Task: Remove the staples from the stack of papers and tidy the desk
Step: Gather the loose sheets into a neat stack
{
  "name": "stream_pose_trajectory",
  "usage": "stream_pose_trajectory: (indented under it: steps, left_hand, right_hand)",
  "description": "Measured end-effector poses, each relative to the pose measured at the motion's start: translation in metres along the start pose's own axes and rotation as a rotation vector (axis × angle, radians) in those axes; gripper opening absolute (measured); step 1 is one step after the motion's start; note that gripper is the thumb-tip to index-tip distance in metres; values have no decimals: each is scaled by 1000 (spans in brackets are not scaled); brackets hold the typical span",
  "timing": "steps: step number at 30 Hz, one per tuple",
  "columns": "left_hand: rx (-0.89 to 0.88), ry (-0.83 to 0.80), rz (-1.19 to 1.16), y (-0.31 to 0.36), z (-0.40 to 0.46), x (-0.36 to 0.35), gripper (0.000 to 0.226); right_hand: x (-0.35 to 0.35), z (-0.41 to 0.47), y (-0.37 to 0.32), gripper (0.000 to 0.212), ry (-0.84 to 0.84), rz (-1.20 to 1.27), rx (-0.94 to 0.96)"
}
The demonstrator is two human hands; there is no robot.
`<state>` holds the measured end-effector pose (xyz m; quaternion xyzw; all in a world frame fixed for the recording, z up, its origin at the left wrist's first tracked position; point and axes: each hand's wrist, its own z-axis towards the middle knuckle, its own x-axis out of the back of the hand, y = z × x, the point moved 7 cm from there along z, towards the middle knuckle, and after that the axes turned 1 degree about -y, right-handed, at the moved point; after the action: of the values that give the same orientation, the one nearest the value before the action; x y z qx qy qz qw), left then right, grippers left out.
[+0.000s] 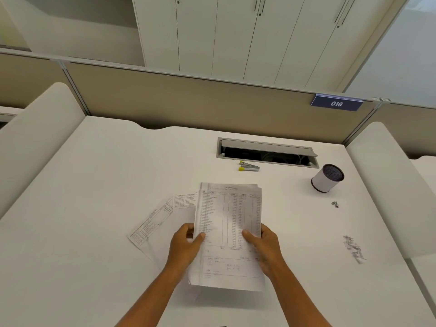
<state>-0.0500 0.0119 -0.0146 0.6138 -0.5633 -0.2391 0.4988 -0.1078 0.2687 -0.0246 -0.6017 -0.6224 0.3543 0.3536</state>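
Both hands are on the stack (230, 234), one on each long edge. Left hand (186, 244) is curled round the left side with the thumb on the top sheet, right hand (264, 246) does the same on the right, thumb pressed on the printed table. So both are closed on the stack, holding it a bit off the desk (94, 208), near the middle front; you can see its shadow underneath at the near end. Top page is a printed list with columns of numbers, plus some handwriting lower down, too blurry to read.

Two more sheets (162, 215) lie flat on the desk just left of the stack, fanned out at an angle, partly tucked under it from this view.

Further back there's a small stapler-type tool (249, 166) with yellow tips, lying just in front of the open cable hatch (266, 152). Off to the right stands a white cup (326, 178) with a dark inside. Near it is a tiny clump of staples (335, 204), and closer to the right edge a bigger scattered pile of staples (354, 249), well apart from the papers.

Divider at the back has a blue tag (336, 103) reading 016.
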Motion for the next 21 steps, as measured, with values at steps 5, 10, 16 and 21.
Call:
stream_pose_trajectory:
  steps: [5, 10, 16, 21]
  left_hand:
    - [131, 206, 346, -10, 26, 18, 40]
    - [338, 230, 363, -18, 32, 26, 50]
    - [409, 209, 287, -30, 36, 20, 56]
    - [445, 231, 69, -35, 44, 15, 81]
  right_hand:
    - [-23, 13, -5, 36, -3, -55, 43]
    - [-53, 40, -3, 41, -9, -233, 111]
    - [-72, 59, 12, 35, 35, -531, 121]
    - [-72, 66, 18, 38, 57, -660, 124]
